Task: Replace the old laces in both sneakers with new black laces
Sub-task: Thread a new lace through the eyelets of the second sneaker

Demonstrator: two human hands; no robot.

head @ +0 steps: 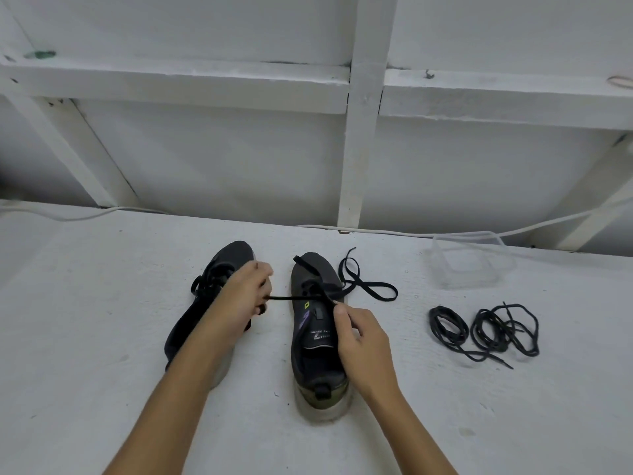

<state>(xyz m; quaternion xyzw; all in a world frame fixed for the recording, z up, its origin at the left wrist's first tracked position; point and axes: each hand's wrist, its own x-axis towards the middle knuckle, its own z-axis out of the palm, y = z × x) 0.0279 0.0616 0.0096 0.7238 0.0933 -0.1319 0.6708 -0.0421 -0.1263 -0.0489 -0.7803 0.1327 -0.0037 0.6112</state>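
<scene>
Two sneakers on the white tabletop [102, 337], toes pointing away. Right sneaker [320, 337] is the one in hand — a flat black lace [370, 289] is partly in its eyelets, with a loose loop trailing off to the right of the toe. Left hand [245, 296] pinches one end of that lace, drawn taut sideways from the eyelet area; right hand [359, 341] pinches the lace just beside the tongue, fingers curled. Left sneaker [195, 323] lies just beside, partly under the left forearm, laces still in it and loose.

Step, as I read it: working the lace through the right sneaker's eyelets — pulling out old or threading new, cannot tell from this view. Next move calls for a steady pull along the eyelet line, shoe held down so it doesn't slide.

Further right, well apart: two coiled black laces [483, 330], untouched. Behind them, a clear plastic container [472, 265]. White cable [445, 232] along the back edge.
</scene>
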